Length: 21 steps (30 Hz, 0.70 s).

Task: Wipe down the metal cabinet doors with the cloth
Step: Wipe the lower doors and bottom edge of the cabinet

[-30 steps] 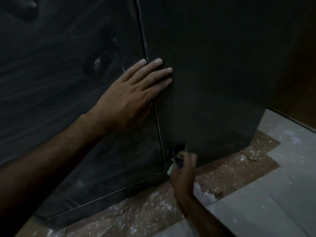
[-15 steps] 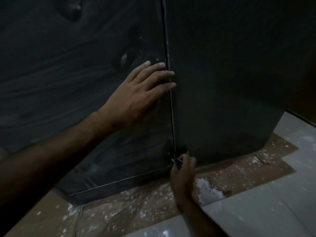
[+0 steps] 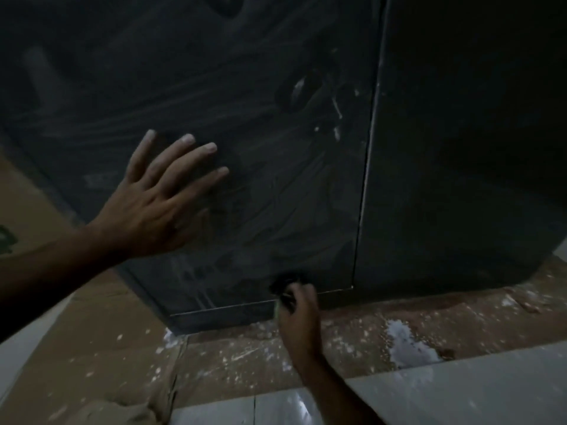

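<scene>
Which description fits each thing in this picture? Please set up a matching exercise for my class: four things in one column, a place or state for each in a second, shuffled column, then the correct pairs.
Things
1. left hand
2. right hand
3. cloth
4. white splatter

Descriptions
A. bunched and dark, pressed at the door's bottom edge
B. lies on the brown floor covering
C. flat, fingers spread, on the left cabinet door
D. curled round the cloth, low down

Pairs: 1-C, 2-D, 3-A, 4-B

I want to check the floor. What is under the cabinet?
Brown cardboard with white spatter lies under the cabinet, on pale tiles. Its part beneath the cabinet is hidden.
</scene>
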Motion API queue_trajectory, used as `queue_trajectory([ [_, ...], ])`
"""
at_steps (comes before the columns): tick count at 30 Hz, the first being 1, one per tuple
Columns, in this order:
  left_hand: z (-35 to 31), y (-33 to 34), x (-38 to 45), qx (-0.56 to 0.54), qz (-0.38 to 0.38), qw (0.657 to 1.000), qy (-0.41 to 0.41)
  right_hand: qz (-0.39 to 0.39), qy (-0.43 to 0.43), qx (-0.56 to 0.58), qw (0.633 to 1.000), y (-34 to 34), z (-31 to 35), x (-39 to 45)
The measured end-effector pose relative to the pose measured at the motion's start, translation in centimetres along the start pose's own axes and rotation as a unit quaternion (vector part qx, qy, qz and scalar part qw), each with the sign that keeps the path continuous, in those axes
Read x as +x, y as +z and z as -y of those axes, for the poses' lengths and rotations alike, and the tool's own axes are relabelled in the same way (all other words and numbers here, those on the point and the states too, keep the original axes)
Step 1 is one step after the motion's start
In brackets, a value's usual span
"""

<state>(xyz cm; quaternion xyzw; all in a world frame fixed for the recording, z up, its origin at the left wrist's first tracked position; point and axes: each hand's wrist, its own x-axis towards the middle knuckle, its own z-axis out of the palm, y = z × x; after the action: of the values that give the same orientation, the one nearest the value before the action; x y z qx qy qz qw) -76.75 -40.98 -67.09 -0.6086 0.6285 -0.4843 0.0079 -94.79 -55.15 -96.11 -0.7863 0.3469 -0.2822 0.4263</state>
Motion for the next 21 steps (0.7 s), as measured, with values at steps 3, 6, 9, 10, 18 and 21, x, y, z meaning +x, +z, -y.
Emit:
queue_trajectory([
  [3, 1.2, 1.3, -2.2, 0.007, 0.023, 1.000, -0.001, -0.010, 0.029, 0.047, 0.998, -0.7, -0.8, 1.0],
  [6, 2.5, 2.1, -2.8, 0.024, 0.027, 0.999, 0.022, -0.193, 0.152, 0.067, 0.967, -4.0, -4.8, 2.3],
  [9, 2.9, 3.0, -2.8, 0.046, 0.031, 0.998, 0.036, -0.239, 0.125, 0.014, 0.963, -1.9, -4.2, 1.6],
  [10, 3.0, 3.2, -2.8, 0.049, 0.033, 0.998, 0.035, -0.211, 0.097, 0.015, 0.973, -0.3, -2.8, 1.1],
  [18, 3.2, 2.5, -2.8, 0.064, 0.056, 0.995, 0.046, -0.128, 0.134, 0.103, 0.977, 0.1, -2.3, 0.5],
  [21, 3.1, 2.6, -2.9, 0.062, 0.054, 0.996, 0.043, -0.228, 0.209, 0.129, 0.942, -2.9, -5.1, 2.4],
])
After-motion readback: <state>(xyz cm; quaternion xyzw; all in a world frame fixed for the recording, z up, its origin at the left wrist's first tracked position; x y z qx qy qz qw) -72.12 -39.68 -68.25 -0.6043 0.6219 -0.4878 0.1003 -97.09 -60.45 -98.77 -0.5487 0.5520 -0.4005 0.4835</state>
